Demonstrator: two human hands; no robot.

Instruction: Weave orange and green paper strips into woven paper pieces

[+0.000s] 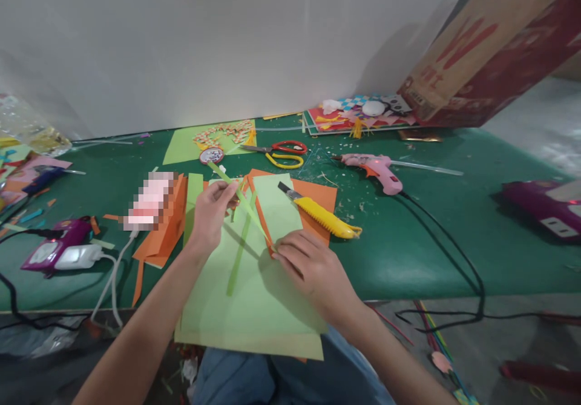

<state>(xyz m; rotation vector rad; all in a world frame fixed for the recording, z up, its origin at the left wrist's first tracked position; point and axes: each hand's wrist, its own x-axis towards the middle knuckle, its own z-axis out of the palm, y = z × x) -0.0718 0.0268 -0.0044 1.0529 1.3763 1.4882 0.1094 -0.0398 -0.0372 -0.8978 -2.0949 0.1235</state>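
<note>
Left hand [214, 212]: grip closed, thumb and forefinger pinching a narrow green strip [249, 210] near its far end, with a short length projecting past the fingertips. Right hand [313, 267]: grip nearly closed, fingertips together at the strip's near end. An orange strip [262, 223] meets the same fingertips; cannot tell whether it is also held.

Green strip runs slantwise between the hands, above light green sheets [254, 311] that lie at the middle of the table's near edge [422, 272] and overhang it. A second green strip [238, 260] lies on these sheets, between the forearms.

Yellow cutter [325, 214] lies beyond the right hand, blade end towards the table's far edge, across an orange sheet [323, 194]. Folded orange paper [169, 226] is left of the sheets, beside a pixelated object. Scissors [284, 151], one handle red, the other yellow, lie nearer the far edge. Pink glue gun [379, 170] is right of them, its black cord [447, 240] passing over the near edge. Paper bag [472, 60] stands tilted at the far right corner.
</note>
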